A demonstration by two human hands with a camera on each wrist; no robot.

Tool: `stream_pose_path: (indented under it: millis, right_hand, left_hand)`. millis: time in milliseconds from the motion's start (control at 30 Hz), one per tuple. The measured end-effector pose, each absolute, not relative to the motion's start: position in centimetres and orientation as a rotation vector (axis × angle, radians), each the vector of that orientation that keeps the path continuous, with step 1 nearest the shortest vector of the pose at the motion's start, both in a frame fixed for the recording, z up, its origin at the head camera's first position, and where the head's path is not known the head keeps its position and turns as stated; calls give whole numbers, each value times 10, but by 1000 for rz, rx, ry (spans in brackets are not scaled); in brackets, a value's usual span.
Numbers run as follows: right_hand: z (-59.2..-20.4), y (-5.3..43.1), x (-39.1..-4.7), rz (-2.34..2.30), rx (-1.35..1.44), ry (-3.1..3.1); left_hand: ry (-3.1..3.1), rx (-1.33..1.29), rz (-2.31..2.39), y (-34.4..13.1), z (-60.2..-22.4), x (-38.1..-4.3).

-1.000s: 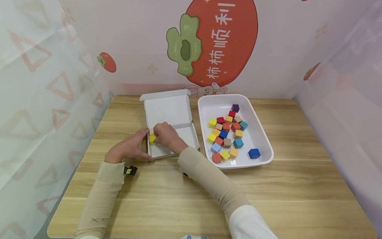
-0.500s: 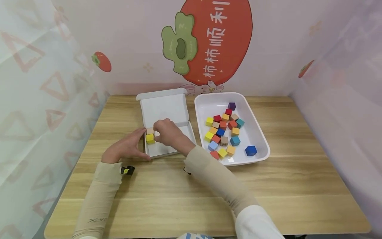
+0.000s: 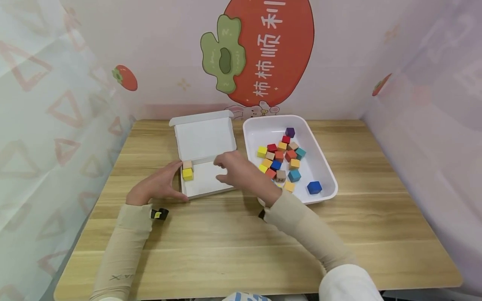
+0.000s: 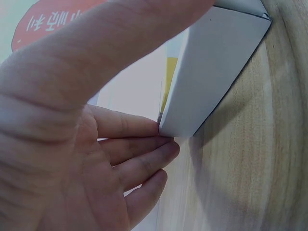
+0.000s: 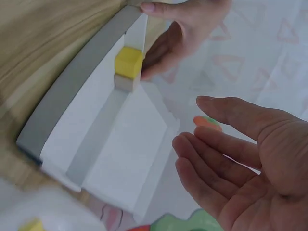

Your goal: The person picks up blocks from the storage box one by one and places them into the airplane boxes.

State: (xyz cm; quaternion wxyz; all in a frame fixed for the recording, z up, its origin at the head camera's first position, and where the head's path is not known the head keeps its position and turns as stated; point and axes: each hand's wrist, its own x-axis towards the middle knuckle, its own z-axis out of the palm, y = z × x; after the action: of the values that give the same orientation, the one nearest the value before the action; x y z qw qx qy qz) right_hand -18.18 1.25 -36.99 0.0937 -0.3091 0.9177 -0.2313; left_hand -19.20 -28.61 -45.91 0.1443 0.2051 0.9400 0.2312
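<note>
Left hand (image 3: 160, 184) at left side of open white cardboard box (image 3: 208, 177): thumb at front corner, fingertips touching back corner, hand spread wide, fingers nearly straight, box edge spanned between. Right hand (image 3: 242, 173) above right part of box, thumb and fingers apart with clear gap, nothing held; right wrist view confirms.

Inside box, along left wall: pale wooden cube (image 3: 187, 164) in back corner by lid hinge, yellow cube (image 3: 188, 174) directly in front of it, touching. Box floor to their right is white and bare as far as visible. Lid (image 3: 205, 140) tilted back, behind box.

White plastic tray (image 3: 271, 129) just right of box, holds loose mixed-color cubes, mostly clustered. Dark blue cube (image 3: 314, 187) sits apart near tray's front right; purple cube (image 3: 290, 132) at back of cluster. Right hand and wrist hide tray's front left part. Box and tray on wood-grain table (image 3: 211, 251).
</note>
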Motion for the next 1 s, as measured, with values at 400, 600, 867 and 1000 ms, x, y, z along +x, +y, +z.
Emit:
stream_pose_path:
  millis: [400,600,867,1000]
  right_hand:
    - [-359,116,-175,-647,-690,2787]
    - [-367,163,-172,-653,-578,2819]
    - [-395,187,-167,-634,-542,2773]
    - [-406,193,-167,-594,-556,2755]
  left_hand:
    - [2705,603,667,-286,-457,-190]
    - [2705,597,659,-287,-455,-189]
    - [2702,571,642,-286,-456,-190]
    - [2703,571,634,-286,-457,-190]
